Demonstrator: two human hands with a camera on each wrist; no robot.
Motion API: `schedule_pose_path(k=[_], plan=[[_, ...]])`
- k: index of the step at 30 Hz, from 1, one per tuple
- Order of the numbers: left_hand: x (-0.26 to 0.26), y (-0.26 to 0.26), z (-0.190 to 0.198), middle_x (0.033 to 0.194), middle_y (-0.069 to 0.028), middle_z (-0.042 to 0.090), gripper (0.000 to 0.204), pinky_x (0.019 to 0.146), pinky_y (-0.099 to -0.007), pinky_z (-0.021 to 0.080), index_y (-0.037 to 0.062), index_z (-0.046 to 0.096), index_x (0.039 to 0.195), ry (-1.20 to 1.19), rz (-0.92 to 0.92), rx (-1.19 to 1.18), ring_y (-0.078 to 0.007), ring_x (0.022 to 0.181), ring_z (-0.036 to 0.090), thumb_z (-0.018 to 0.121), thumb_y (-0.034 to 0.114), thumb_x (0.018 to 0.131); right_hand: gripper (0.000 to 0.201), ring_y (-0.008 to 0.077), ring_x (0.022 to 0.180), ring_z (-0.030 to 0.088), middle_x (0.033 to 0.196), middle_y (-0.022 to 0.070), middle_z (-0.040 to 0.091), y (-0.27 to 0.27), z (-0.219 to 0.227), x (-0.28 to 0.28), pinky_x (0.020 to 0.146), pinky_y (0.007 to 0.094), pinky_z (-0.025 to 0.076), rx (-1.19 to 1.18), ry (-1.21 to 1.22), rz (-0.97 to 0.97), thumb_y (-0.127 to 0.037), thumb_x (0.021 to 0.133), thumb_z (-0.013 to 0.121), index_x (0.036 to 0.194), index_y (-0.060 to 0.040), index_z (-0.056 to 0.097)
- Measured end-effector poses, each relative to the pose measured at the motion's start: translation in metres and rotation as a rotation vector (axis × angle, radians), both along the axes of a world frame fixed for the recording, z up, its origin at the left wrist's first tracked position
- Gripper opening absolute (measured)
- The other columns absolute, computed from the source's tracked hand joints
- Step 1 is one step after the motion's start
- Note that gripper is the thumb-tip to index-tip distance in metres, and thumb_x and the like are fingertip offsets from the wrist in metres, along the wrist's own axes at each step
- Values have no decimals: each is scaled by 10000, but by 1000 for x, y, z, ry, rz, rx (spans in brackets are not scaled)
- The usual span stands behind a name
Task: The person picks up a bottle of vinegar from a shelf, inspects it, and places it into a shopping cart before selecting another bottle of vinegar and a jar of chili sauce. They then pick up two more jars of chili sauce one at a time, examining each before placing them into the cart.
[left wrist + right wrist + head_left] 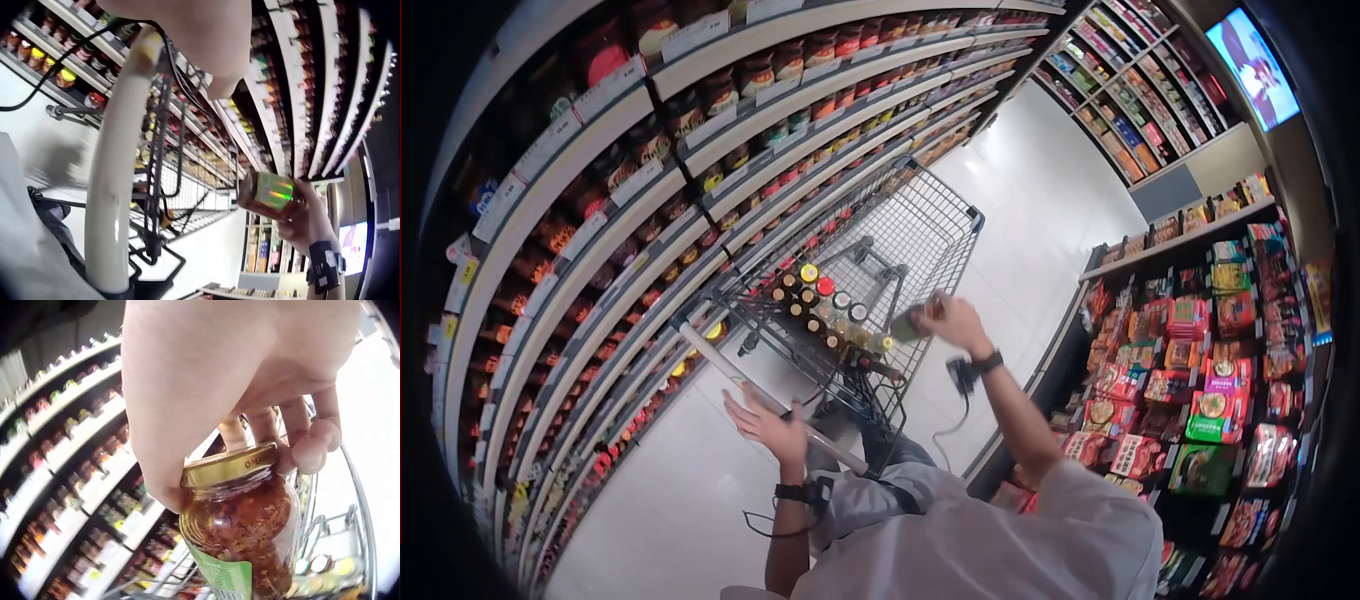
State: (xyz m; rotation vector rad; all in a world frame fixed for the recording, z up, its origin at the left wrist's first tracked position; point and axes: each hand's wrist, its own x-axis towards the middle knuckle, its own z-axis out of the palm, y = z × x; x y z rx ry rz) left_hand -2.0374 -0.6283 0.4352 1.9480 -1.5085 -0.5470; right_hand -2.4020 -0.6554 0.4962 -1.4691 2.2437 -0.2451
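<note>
My right hand (956, 326) grips a glass jar (240, 519) round its gold lid (228, 467), thumb on one side and fingers on the other. Chunky red-brown sauce fills the jar, and a green label wraps its lower part. In the head view that hand is over the right side of a shopping cart (945, 195). My left hand (768, 428), fingers spread and fairly straight, is beside the pale cart handle (115, 169). Several bottles and jars (815, 300) with dark, yellow, red and white caps stand together at the cart's near end.
Long shelves (820, 85) of jars run along the left. On the right is a display of packaged food (1190, 370), with a lit screen (1253, 65) farther back. White floor (1030, 190) stretches between them. A cable (955, 430) hangs from my right wrist.
</note>
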Motion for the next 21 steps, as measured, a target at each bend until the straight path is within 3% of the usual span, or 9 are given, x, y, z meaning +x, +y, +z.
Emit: schedule_pose_path(k=[2, 4, 5, 6, 8, 9, 13, 17, 21], plan=[[-4, -3, -20, 1549, -234, 320, 847, 1174, -531, 200, 91, 355, 1484, 126, 144, 34, -421, 1434, 304, 789, 98, 757, 669, 351, 867, 727, 886, 162, 738, -43, -42, -35, 744, 453, 578, 129, 34, 122, -644, 754, 719, 1137, -100, 652], [-15, -13, -34, 1542, -249, 314, 829, 1168, -497, 244, 67, 328, 1490, 305, 203, -18, -411, 1419, 330, 732, 22, 767, 622, 359, 896, 723, 928, 157, 746, -83, -101, -55, 765, 455, 573, 297, 191, 246, -627, 747, 728, 1104, -120, 680], [-19, -15, -50, 1425, -221, 474, 698, 1103, -434, 359, 34, 400, 1434, 391, 219, -223, -363, 1321, 468, 637, -64, 785, 586, 348, 900, 728, 958, 156, 747, -100, -125, -58, 782, 437, 579, 415, 233, 320, -569, 776, 695, 1158, -126, 675], [-19, -15, -53, 1364, -203, 524, 651, 1068, -422, 391, 23, 431, 1402, 410, 252, -89, -342, 1267, 513, 614, -74, 785, 514, 321, 923, 735, 983, 134, 752, -112, -189, -70, 789, 425, 583, 418, 308, 327, -463, 771, 671, 1161, -129, 684], [-15, -14, -46, 1240, -168, 623, 565, 996, -400, 457, 0, 494, 1338, 432, 317, 192, -300, 1160, 603, 568, -93, 785, 447, 290, 984, 732, 1034, 113, 753, -125, -234, -70, 806, 414, 584, 525, 267, 349, -355, 752, 646, 1130, -122, 700], [-26, -19, -34, 1052, -131, 689, 442, 882, -358, 508, -28, 564, 1221, 325, 332, 121, -265, 975, 674, 540, -94, 784, 446, 271, 1042, 721, 1074, 103, 749, -128, -241, -67, 830, 395, 579, 594, 261, 364, -309, 726, 639, 1128, -128, 702], [-31, -21, -33, 974, -100, 704, 344, 717, -339, 504, -7, 597, 1119, 166, 376, 123, -184, 762, 610, 599, -69, 780, 504, 256, 1127, 698, 1208, 71, 727, -123, -300, -63, 879, 391, 575, 708, 196, 266, -328, 823, 637, 1277, -112, 627], [-36, -27, -22, 833, -79, 699, 285, 664, -344, 500, -10, 603, 1062, -57, 403, 253, -188, 683, 616, 619, -66, 783, 496, 230, 1023, 731, 1151, 44, 732, -110, -370, -58, 691, 395, 594, 721, 171, 200, -328, 899, 594, 1343, -113, 546], [-32, -23, -32, 782, -111, 692, 246, 671, -381, 520, -31, 619, 1017, -89, 411, 183, -239, 683, 660, 626, -29, 771, 387, 253, 970, 737, 1068, 98, 749, -99, -384, -43, 753, 405, 567, 650, 207, 225, -310, 1016, 418, 1292, -96, 584]])
